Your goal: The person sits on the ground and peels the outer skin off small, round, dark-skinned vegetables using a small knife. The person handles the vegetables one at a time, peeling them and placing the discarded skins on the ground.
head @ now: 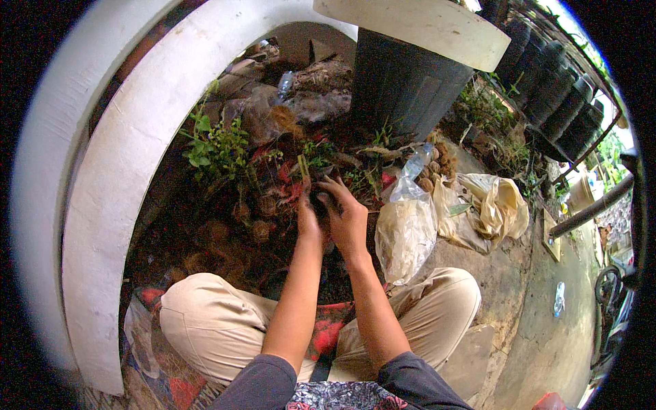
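Both of my hands meet in front of me over dark soil and plant debris. My left hand (310, 210) is held upright, with thin green stems (303, 166) showing at its fingertips. My right hand (344, 210) curves towards it, fingers bent and spread. Something dark lies between the palms, too shadowed to name. Round fibrous husks, probably coconuts (260, 230), lie in the shade to the left of my hands. A leafy green plant (215, 154) grows beyond them. Right of my hands lie a filled translucent plastic bag (407, 241) and a crumpled beige plastic bag (497, 210).
White curved-looking beams (138, 128) run along the left and top. A dark grey container or post (405, 87) stands ahead. A clear plastic bottle (417, 160) rests above the bags, another small bottle (559, 299) on the concrete floor (543, 348). A pole (589, 207) leans at right.
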The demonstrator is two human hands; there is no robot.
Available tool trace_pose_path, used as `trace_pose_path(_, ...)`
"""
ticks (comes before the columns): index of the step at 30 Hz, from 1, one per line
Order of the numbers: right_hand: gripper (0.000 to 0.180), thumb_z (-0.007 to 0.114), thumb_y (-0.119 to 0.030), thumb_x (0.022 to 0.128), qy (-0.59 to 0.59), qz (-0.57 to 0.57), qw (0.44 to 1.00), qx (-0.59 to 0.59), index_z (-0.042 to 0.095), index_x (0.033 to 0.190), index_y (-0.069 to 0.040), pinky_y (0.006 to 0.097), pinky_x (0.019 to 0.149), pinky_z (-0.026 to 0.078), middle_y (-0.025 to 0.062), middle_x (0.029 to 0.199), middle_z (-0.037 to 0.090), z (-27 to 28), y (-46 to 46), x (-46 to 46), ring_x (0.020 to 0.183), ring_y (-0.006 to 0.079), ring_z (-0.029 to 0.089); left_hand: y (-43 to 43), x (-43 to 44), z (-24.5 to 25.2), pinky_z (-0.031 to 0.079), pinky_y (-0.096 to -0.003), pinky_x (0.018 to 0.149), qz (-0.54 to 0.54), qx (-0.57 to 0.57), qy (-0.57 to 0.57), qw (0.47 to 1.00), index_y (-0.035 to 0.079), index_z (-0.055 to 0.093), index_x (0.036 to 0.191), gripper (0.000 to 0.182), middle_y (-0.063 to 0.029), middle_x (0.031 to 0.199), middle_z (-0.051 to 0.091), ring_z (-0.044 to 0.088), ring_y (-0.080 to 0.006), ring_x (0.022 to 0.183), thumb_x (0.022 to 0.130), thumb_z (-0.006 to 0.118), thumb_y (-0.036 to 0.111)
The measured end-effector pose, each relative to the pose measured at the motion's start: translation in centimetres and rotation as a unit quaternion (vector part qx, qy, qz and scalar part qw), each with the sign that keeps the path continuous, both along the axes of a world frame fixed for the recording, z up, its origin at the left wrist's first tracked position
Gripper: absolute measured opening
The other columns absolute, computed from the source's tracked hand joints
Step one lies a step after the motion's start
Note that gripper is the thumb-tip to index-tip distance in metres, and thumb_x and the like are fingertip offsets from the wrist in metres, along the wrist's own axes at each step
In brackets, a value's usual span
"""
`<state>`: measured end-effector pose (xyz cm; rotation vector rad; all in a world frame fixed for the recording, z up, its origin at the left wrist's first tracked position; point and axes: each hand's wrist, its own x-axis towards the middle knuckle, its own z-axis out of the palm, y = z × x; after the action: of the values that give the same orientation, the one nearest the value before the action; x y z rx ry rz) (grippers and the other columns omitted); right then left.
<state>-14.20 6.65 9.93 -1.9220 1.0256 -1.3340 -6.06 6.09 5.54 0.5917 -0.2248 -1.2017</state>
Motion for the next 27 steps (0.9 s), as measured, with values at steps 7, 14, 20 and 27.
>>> trace_pose_path(7, 0.027, 0.065, -0.012, 0.076, -0.052, 0.044, 0.995, 0.071, 0.066, 0.104, -0.01, 0.0363, 0.096, 0.039, 0.0127, 0.124, 0.052, -0.7, 0.1, 0.3, 0.116, 0.0307, 0.048, 0.2, 0.5, 0.4, 0.045, -0.0353, 0.087, 0.002, 0.033, 0.064, 0.997, 0.008, 0.054, 0.112, 0.033, -0.0074, 0.106, 0.058, 0.053, -0.0221, 0.101, 0.088, 0.05, 0.03)
trace_pose_path(14, 0.078, 0.076, -0.007, 0.066, -0.366, 0.1, 0.894, 0.238, 0.032, 0.131, -0.008, 0.0364, 0.096, 0.039, 0.0128, 0.125, 0.044, -1.0, 0.0, 0.9, 0.119, 0.0242, 0.041, 0.6, -0.5, 1.3, 0.051, -0.0352, 0.081, -0.102, -0.111, 0.114, 0.982, 0.003, 0.055, 0.103, 0.024, -0.0101, 0.098, 0.06, 0.059, -0.0243, 0.09, 0.087, 0.056, 0.021)
trace_pose_path(20, 0.06, 0.062, -0.002, 0.078, -0.351, 0.164, 0.889, 0.245, 0.035, 0.132, -0.001, 0.0318, 0.099, 0.034, 0.0102, 0.124, 0.047, -0.7, 0.1, 0.8, 0.116, 0.0195, 0.044, 1.3, -0.6, 2.6, 0.051, -0.0312, 0.075, -0.091, -0.108, 0.125, 0.982, 0.004, 0.057, 0.098, 0.019, -0.008, 0.091, 0.061, 0.059, -0.0206, 0.086, 0.091, 0.051, 0.021)
trace_pose_path(27, 0.059, 0.061, -0.001, 0.079, -0.315, 0.184, 0.892, 0.268, 0.036, 0.133, -0.002, 0.0299, 0.099, 0.033, 0.0098, 0.124, 0.048, -0.6, -0.3, -0.1, 0.115, 0.0177, 0.045, 1.5, -0.9, 3.1, 0.05, -0.0299, 0.069, -0.103, -0.086, 0.16, 0.978, 0.005, 0.056, 0.089, 0.022, -0.004, 0.081, 0.059, 0.057, -0.0159, 0.077, 0.091, 0.052, 0.027)
